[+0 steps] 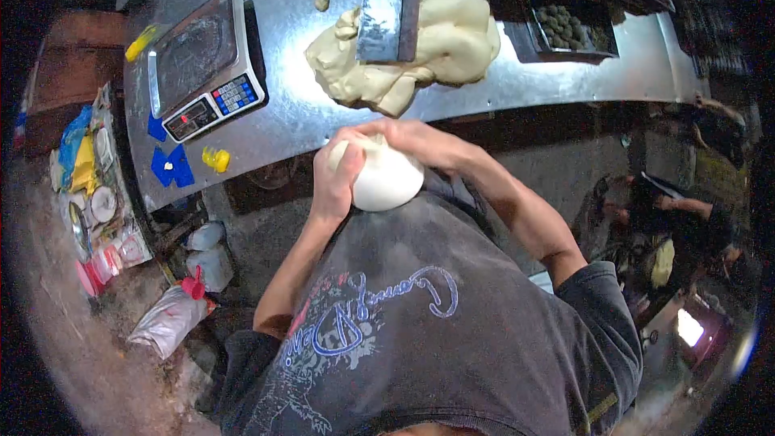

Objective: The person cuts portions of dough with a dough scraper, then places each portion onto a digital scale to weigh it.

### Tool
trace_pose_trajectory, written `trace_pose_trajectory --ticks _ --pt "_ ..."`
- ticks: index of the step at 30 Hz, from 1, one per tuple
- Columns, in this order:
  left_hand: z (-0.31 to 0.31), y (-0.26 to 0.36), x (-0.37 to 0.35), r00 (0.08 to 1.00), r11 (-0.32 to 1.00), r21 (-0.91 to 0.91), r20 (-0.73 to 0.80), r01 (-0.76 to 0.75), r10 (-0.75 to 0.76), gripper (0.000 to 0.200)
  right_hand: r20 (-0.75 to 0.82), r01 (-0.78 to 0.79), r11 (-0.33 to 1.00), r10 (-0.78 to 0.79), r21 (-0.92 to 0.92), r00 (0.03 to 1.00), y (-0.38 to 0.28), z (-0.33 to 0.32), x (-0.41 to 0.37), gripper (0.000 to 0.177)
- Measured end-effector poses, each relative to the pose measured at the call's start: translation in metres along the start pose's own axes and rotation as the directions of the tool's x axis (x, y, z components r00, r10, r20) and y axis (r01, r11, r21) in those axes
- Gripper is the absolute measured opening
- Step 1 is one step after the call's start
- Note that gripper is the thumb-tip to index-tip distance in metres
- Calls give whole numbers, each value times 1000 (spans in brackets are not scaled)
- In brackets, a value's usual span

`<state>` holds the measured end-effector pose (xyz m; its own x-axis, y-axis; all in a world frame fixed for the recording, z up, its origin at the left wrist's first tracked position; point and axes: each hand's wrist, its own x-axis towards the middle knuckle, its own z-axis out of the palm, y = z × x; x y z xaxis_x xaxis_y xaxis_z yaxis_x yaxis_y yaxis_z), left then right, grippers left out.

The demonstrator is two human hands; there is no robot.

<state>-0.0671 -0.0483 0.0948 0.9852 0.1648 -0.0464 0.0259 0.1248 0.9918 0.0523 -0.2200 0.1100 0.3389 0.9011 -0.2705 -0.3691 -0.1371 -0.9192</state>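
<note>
A smooth, pale ball of dough (389, 184) is held close against the front of my shirt, at the table's edge. My left hand (333, 179) wraps its left side, thumb pressed into the top. From the right, my right hand (405, 142) closes over the upper part, its fingers bunching the dough near the left thumb. Just beyond, a large, lumpy mass of dough (456, 32) lies on the metal table (282, 105). A flat metal dough scraper (379, 20) with a dark handle rests on top of that mass.
A digital scale (198, 56) stands on the table's left, beside blue pieces (172, 165) and a yellow item (215, 159). A small brownish ball (321, 2) lies near the dough. At the back right, a dark tray (601, 52) holds several small round balls. Bags (169, 319) sit on the floor at left.
</note>
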Motion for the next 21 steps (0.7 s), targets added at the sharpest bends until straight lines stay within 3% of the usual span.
trace_pose_trajectory --ticks 1,2,3,4,5,6,8,10,12,13,15,17,18,19,20,21 --pt "9 9 -3 1000 996 -85 -1 22 -23 72 14 89 993 -88 -79 996 -6 1 -9 97" --pt "17 12 -1 996 999 -39 -86 16 -20 80 -45 142 981 -150 -133 988 -5 6 -13 95" --pt "24 13 -1 984 1000 4 -177 23 -22 89 4 120 980 -120 -156 993 -24 9 -19 85" --pt "27 14 -3 962 998 47 -273 38 -24 98 29 145 945 -143 -293 989 -29 10 -21 79" --pt "23 14 -5 983 994 -24 -153 104 -106 113 61 177 890 -167 -420 984 -31 11 -20 73" --pt "22 -3 -3 990 986 -151 -107 73 -90 109 99 216 817 -193 -534 976 -31 13 -17 67" --pt "23 11 -7 994 951 -290 37 109 -103 100 89 234 856 -218 -461 972 -24 18 -7 41" --pt "19 5 -11 992 923 -364 41 127 -120 88 62 9 907 19 -421 998 -36 25 -3 37" --pt "4 -32 -20 992 917 -378 46 126 -117 93 46 101 936 -91 -338 995 -19 32 7 36" --pt "-4 -36 -25 980 882 -426 103 200 -173 95 30 148 944 -146 -294 989 -13 36 13 35" --pt "-19 -32 -32 934 786 -507 231 354 -271 100 -35 -48 989 44 -142 998 -12 41 23 33" --pt "-28 -14 -35 923 780 -494 201 385 -329 105 -37 -221 975 221 -12 975 -7 41 34 31" --pt "-32 -3 -33 917 776 -489 189 398 -352 108 -105 -94 982 77 -164 991 -4 46 41 32" --pt "-35 -2 -37 923 736 -564 154 375 -352 91 -147 22 947 -72 -320 987 -1 53 47 32" --pt "-41 -5 -38 951 797 -526 92 297 -294 79 -158 126 873 -224 -471 962 -1 58 53 32" --pt "-51 -7 -36 972 851 -477 31 218 -232 67 -87 168 805 -262 -569 961 -3 58 62 39"
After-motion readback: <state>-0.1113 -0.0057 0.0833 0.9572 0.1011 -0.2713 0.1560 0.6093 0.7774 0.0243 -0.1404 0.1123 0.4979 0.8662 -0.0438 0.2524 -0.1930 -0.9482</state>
